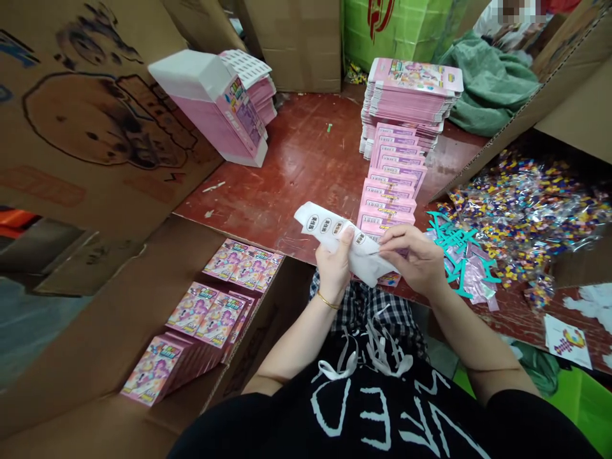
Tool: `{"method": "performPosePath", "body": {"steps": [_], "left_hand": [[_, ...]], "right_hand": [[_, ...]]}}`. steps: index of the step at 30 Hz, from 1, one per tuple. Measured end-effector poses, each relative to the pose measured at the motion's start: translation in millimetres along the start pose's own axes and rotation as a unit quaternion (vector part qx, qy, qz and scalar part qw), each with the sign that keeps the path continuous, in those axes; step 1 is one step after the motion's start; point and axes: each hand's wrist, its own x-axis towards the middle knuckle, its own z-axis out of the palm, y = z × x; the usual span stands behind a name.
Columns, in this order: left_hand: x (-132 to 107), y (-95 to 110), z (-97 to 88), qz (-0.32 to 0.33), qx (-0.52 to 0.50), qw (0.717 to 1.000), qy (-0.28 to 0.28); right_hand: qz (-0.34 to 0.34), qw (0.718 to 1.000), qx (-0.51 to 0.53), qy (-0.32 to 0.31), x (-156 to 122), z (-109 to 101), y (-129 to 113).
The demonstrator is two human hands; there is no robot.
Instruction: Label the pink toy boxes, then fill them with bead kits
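Note:
A white sticker sheet [366, 262] printed with a row of dark oval labels is held above the table's front edge. My left hand [335, 266] grips it, thumb on top near the ovals. At its right end my right hand [417, 258] is closed, with thumb and fingertips pinched at the sheet's edge; whether a single sticker is between them I cannot make out. Just beyond the hands, an overlapping row of pink flat boxes [393, 191] runs back to a tall stack of pink boxes [414, 95].
A large cardboard carton [157, 280] at the left holds several pink packed boxes [222, 317]. To the right lie turquoise plastic pieces [459, 248] and a heap of bagged colourful bits [530, 204]. On the red table [306, 146], a big pink-and-white box [215, 108] leans at the back left.

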Motion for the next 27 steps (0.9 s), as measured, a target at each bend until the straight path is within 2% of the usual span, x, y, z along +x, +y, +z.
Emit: {"method": "performPosePath", "body": {"steps": [2,6,11,21,24,27], "left_hand": [[-1.7,-1.7,-0.1,0.006,0.003,1.0,-0.012],[-8.2,-2.1,0.2,0.016,0.018,0.999,-0.04],[-10.2,0.1,1.2,0.005,0.017,0.999,-0.039],[-7.8,-3.3,3.4,0.001,-0.003,0.999,-0.034],[-9.0,-2.4,4.9,0.004,-0.008,1.0,-0.026],[-7.8,-0.5,6.4,-0.009,-0.03,0.999,-0.015]], "right_hand": [[0.055,0.998,0.017,0.011,1.0,3.4,3.0],[0.164,0.984,0.069,-0.028,6.0,14.0,14.7],[0.183,0.98,0.08,-0.011,4.3,20.5,16.6],[0.102,0.993,0.003,0.056,-5.8,31.7,12.2],[0.04,0.992,-0.091,0.075,-12.2,35.0,18.2],[-0.063,0.985,-0.148,0.059,-21.3,36.9,18.4]]}}
